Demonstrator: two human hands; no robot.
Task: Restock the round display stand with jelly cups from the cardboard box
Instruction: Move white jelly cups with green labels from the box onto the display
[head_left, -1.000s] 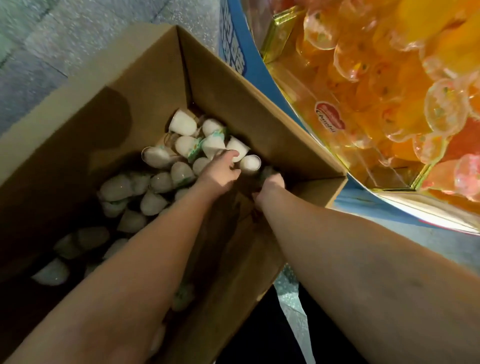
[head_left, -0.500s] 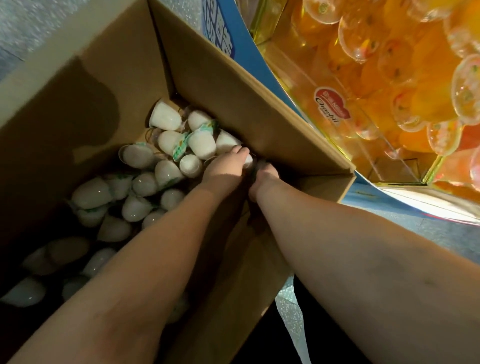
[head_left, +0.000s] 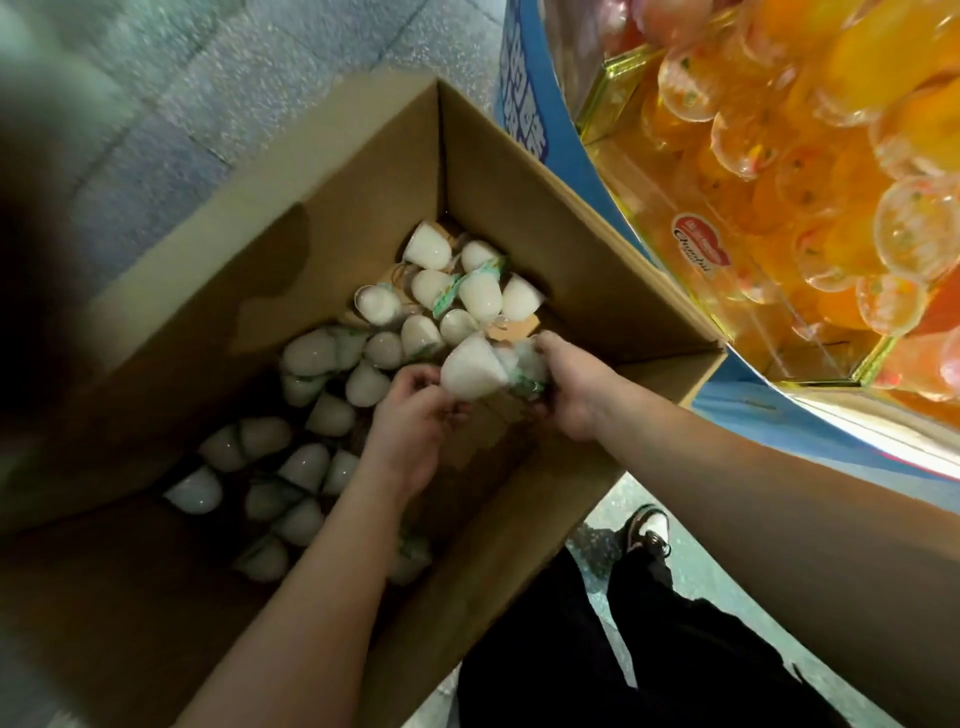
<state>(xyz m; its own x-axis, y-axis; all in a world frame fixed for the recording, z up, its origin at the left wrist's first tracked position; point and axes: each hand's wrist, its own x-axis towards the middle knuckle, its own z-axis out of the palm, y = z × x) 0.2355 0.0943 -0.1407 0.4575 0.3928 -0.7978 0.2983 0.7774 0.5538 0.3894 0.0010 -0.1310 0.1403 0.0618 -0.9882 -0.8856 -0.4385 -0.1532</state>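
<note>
White cups are clasped between left hand and right hand above the box; stand lies at 2 o'clock, nearer the right hand.

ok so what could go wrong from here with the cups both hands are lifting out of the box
1. The left hand and right hand share a bunch of white jelly cups; a loose grip could drop one back into the cardboard box.
2. The display stand already looks heaped with orange cups, so added cups might roll off.
</note>
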